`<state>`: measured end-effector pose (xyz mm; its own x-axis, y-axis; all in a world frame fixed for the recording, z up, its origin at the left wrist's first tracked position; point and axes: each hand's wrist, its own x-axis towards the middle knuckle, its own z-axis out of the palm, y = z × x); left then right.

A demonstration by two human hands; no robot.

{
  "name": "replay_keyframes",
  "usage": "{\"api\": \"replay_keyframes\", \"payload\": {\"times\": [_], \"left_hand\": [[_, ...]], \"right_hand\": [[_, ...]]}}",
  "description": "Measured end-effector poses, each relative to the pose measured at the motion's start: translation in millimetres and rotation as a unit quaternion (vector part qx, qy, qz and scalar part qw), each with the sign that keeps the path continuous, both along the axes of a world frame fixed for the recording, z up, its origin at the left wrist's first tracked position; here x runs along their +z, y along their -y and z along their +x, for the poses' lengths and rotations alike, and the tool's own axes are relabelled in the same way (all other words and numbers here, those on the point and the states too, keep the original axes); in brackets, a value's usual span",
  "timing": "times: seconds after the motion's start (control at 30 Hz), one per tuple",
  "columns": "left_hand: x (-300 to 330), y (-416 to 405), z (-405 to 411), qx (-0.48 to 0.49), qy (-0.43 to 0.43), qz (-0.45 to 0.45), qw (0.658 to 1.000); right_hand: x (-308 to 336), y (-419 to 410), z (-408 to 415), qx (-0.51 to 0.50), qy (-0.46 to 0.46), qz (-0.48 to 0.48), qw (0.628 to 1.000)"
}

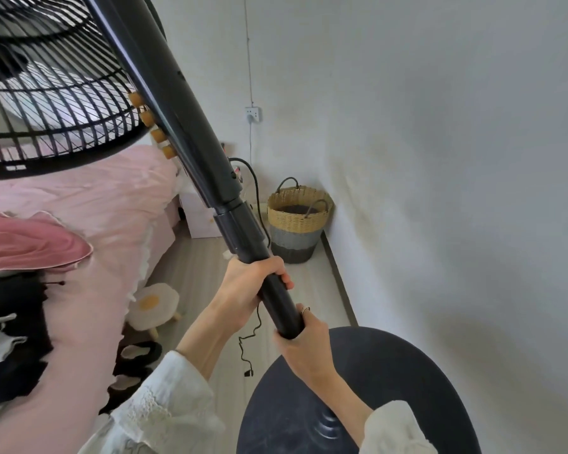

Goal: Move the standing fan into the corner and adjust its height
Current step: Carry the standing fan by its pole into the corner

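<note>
Two hands hold the black fan pole [191, 132], which leans up to the left. The left hand [246, 283] has its fingers curled tight around the pole, just under the thicker collar. The right hand [304, 342] grips the pole lower down, fingers wrapped around it. The fan cage [46, 93] is up at the top left, over the pink bed [105, 204]. The round fan base [391, 381] is low, near the wall. A basket [297, 219] sits in the corner.

Woven basket [297, 221] (corner), pink bed [112, 204], perhaps slippers [135, 355].
</note>
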<state>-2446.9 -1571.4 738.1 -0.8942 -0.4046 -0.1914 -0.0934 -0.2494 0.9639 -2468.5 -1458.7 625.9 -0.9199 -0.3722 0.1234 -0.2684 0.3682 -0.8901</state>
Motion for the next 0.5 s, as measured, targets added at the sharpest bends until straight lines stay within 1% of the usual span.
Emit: {"api": "replay_keyframes", "payload": {"times": [0.13,0.23,0.33,0.5], "left_hand": [[-15,36,-64,0.013,0.007,-0.013,1.0],[-38,62,-108,0.007,0.005,-0.033,0.999],[-68,81,-140,0.008,0.007,-0.041,0.999],[-145,102,-189,0.003,0.01,-0.051,0.999]], "right_hand": [[-16,38,-66,0.021,0.01,-0.002,1.0],[-42,66,-110,0.026,0.01,-0.01,1.0],[-73,86,-143,0.032,0.016,-0.019,0.999],[-154,107,-191,0.041,0.032,-0.048,0.997]]}}
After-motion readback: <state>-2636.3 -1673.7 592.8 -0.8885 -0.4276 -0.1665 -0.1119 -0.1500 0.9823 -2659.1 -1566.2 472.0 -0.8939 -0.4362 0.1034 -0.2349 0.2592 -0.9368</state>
